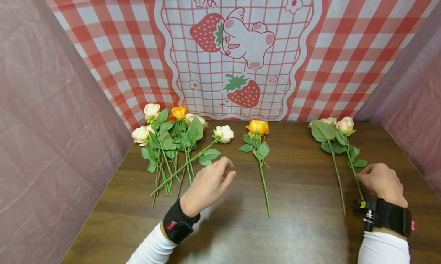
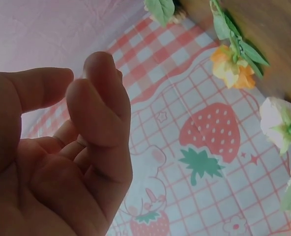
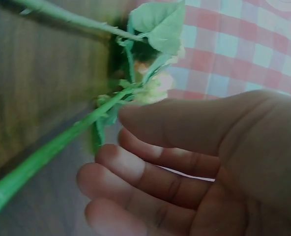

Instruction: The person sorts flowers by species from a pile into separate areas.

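At the right of the table two pale pink roses lie with their stems toward the front. My right hand [image 1: 382,181] is beside the right-hand rose [image 1: 345,126], fingertips close to its green stem [image 3: 62,140]. The right wrist view shows a gap between thumb and loosely bent fingers [image 3: 121,164], with the stem passing beyond their tips. My left hand [image 1: 209,183] hovers over the table, its fingers [image 2: 99,103] loosely curled around nothing. It is nearest the white rose [image 1: 224,134], whose stem slants across the pile. An orange rose [image 1: 257,128] lies alone between the hands.
A pile of cream and orange roses with crossed stems and green leaves [image 1: 166,139] lies at the left back of the brown table [image 1: 293,233]. Behind hangs a red-and-white checked cloth [image 1: 131,53] with strawberries. Pinkish curtains [image 1: 51,122] flank both sides.
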Motion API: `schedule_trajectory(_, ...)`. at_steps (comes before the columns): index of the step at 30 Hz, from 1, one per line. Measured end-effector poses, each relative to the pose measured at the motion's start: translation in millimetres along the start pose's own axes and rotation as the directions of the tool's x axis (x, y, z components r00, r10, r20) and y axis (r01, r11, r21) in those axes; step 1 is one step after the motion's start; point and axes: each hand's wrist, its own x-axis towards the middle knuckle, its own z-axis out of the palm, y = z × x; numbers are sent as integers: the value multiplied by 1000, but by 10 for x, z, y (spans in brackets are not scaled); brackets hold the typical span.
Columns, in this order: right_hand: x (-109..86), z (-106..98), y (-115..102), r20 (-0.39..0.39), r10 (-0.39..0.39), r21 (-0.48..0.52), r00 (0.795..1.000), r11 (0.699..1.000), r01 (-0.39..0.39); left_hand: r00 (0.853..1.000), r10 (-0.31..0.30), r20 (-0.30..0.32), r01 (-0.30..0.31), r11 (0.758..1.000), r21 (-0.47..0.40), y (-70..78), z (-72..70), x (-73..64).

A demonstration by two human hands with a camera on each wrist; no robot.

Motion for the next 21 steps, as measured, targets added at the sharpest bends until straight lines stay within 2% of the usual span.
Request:
schedule_trajectory(6,-33,-26,-75,-82,-30,1,996,1000,30,996,-32,-82,35,999,34,-137,-121,36)
schedule_trajectory(14,-81,-98,-235,-186,-81,-4,979,997,81,968,-182,-170,196,978,74,-451,-437,32)
schedule_trajectory(18,-108,-132,-316,-214,-105,-11,971,994,106,956,-238,-175,258,960,108,-609,-537,16)
schedule_trajectory(21,-130,-149,-366,-226,-119,-14,967,993,119,946,-290,-142,310,940,142,-696,-564,14)
